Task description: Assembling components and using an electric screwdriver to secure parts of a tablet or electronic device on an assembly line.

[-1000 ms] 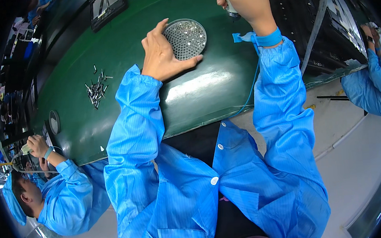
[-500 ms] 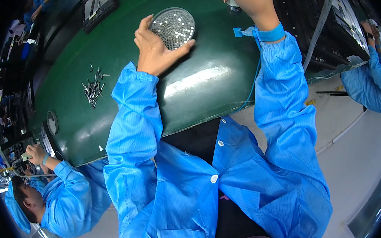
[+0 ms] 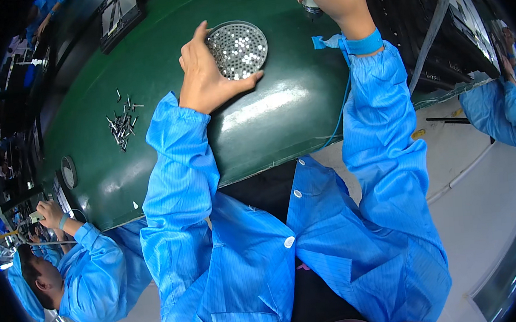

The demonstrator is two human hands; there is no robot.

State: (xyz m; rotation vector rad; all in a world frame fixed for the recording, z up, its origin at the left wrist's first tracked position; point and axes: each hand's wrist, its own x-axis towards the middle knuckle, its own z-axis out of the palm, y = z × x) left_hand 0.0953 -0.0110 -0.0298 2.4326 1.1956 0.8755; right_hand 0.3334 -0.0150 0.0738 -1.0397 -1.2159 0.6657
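A round dish (image 3: 244, 49) with a perforated face holds many small shiny pieces, like screws, sitting in its holes. My left hand (image 3: 204, 75) grips its left and near rim between the thumb and the fingers. At the top right, my right hand (image 3: 339, 0) is wrapped round a pale tool with a dark lower end, seemingly an electric screwdriver (image 3: 311, 6). Its upper part leaves the picture. A blue wrist strap (image 3: 362, 44) with a thin cord circles my right wrist. To the left of my left forearm lies a loose pile of small dark and silvery pins (image 3: 123, 125).
The green tabletop (image 3: 161, 54) has its near edge before my body. Black panels (image 3: 407, 31) and a grey cable (image 3: 434, 32) stand at the right. A dark frame (image 3: 121, 18) lies far left, a small round dish (image 3: 68, 172) nearer. A co-worker (image 3: 98, 268) sits at the left.
The dish in my left hand has shifted slightly toward me and changed tilt, so its holes show more plainly. My right hand has moved a little to the left with the tool.
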